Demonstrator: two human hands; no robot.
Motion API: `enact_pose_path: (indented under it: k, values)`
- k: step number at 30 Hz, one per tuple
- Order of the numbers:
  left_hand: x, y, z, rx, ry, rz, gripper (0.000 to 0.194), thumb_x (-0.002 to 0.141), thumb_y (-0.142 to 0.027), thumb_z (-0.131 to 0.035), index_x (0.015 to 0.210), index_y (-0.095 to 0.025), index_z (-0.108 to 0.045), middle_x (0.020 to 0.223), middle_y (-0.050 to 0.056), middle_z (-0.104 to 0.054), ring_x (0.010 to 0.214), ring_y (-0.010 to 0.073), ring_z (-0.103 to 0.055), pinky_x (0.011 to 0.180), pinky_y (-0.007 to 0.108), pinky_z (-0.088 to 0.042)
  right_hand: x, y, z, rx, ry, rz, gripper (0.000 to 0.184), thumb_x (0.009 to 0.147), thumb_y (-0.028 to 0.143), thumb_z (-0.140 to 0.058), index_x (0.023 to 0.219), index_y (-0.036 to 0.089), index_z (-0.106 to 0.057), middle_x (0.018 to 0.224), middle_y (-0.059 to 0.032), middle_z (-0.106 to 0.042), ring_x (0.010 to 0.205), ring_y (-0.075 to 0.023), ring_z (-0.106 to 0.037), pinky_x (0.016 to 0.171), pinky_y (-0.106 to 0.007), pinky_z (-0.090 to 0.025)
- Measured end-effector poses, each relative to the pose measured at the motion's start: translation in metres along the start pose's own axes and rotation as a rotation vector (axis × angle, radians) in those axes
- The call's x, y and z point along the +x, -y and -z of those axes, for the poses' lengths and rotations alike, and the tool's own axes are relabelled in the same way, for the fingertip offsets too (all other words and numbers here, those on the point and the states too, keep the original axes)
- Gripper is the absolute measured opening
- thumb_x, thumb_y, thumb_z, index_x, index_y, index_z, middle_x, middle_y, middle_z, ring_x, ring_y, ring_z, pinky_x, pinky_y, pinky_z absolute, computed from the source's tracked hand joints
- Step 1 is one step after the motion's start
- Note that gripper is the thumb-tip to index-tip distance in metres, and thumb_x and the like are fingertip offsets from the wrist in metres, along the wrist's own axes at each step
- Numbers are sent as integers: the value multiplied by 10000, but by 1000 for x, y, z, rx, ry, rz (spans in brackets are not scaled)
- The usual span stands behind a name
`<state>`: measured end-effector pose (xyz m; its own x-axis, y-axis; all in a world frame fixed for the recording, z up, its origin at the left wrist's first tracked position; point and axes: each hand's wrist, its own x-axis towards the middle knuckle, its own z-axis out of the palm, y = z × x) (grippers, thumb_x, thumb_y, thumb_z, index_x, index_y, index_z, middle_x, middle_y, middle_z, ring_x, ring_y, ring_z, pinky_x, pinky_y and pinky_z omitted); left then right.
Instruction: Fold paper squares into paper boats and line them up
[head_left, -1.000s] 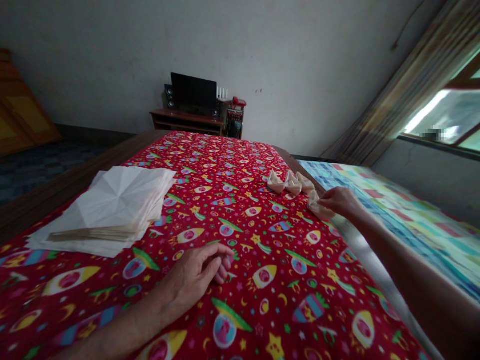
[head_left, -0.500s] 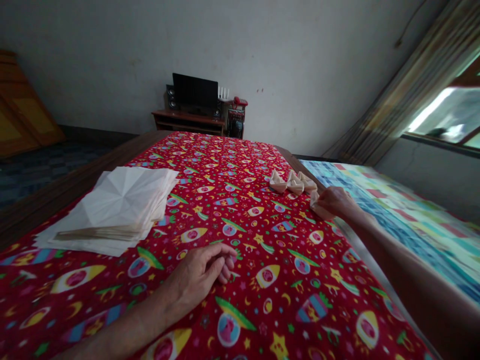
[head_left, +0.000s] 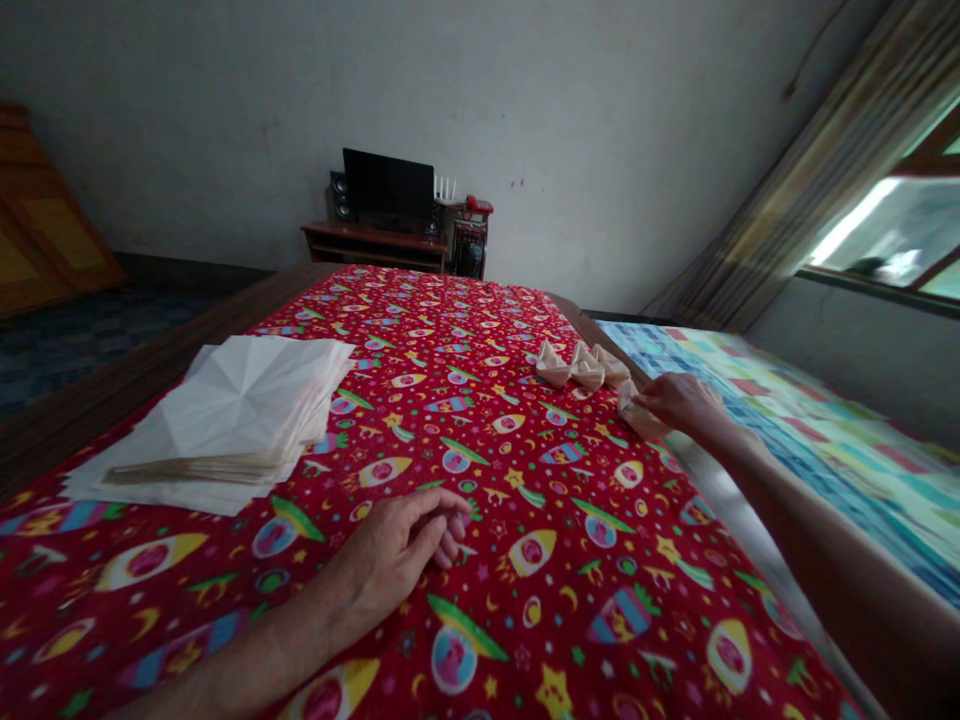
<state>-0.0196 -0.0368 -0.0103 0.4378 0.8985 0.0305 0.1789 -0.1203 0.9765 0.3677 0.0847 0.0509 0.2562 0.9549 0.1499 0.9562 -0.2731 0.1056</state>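
My hands are well apart. My right hand (head_left: 684,402), right of centre in the frame, pinches a cream folded paper piece (head_left: 643,416) between thumb and fingers, near the right edge of the red patterned cloth (head_left: 487,455). Just beyond that piece, up and to the left, three folded paper shapes (head_left: 587,369) with pointed tips sit close together on the cloth. My left hand (head_left: 409,540), at the lower centre, lies palm inward over the cloth with its fingers loosely curled and nothing in its grasp. At the left of the frame is a stack of pale paper sheets (head_left: 232,400); the top one shows creases spreading from its middle, and the sheets lie unevenly. The cloth covers much of a dark wooden table (head_left: 217,325). Toward the upper middle, a black monitor (head_left: 388,185) stands on a brown desk (head_left: 375,238), with a red telephone (head_left: 478,205) to its right.
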Motion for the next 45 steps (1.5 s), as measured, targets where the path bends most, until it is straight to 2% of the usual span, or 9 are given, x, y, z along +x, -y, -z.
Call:
enact_pose_path:
  k: [7,12,19,22,26,29,32,38,45]
  values:
    - [0,-1,1,-17,8,3,258,834,-314,-461,937,-126,-604,743,39,-614,600,120,-599,562,220,-502,-4,1,14,25,-40,5,340,825,412,-493,851,178,-739,788,-122,-684,657,-201,-595,517,-275,-299]
    - [-2,-1,1,40,17,8,258,854,-283,-430,950,-122,-607,756,45,-625,604,119,-609,582,221,-502,-35,23,31,16,-194,37,380,892,389,-380,817,181,-689,778,-116,-674,665,-200,-578,520,-282,-265]
    - [1,-3,8,36,20,-27,286,871,-290,-391,977,-119,-594,804,59,-646,620,115,-625,577,210,-516,-117,106,-1,93,-67,519,409,913,363,-351,604,206,-567,592,-46,-616,502,-128,-482,505,-270,-217]
    - [3,-22,37,305,-44,-174,270,881,-259,-385,951,-147,-621,835,46,-674,712,125,-648,666,217,-526,-135,126,-21,204,-58,669,369,923,333,-354,651,201,-564,632,-40,-625,526,-124,-493,519,-265,-234]
    - [-3,-42,105,839,-287,-414,256,876,-267,-426,935,-158,-650,950,55,-689,906,168,-640,863,273,-483,-138,127,-33,374,-172,689,379,953,345,-330,674,189,-533,625,-24,-598,542,-121,-499,542,-259,-258]
    - [-16,-35,159,1032,-409,-301,327,881,-343,-438,973,-114,-653,999,99,-683,935,201,-632,893,322,-463,-136,124,-34,393,-189,693,375,951,356,-342,665,187,-515,624,-22,-587,533,-120,-493,535,-258,-253]
    - [-29,-13,195,1037,-364,-153,518,829,-561,-486,977,-101,-674,1048,130,-676,1004,250,-611,946,385,-435,-136,124,-34,395,-189,687,374,948,362,-348,656,188,-503,625,-23,-585,534,-123,-498,533,-259,-252]
    - [-36,11,215,992,-299,-65,691,746,-706,-516,1044,-102,-667,1126,131,-661,1070,251,-586,981,384,-414,-136,124,-35,409,-167,672,382,948,395,-346,667,192,-507,632,-22,-590,544,-130,-515,534,-262,-253]
    - [-32,11,213,1024,-218,-166,567,794,-626,-536,1037,-133,-678,1115,103,-672,1035,217,-604,961,353,-434,-134,123,-36,419,-150,684,404,948,424,-332,663,194,-502,611,-16,-560,538,-134,-505,538,-265,-255]
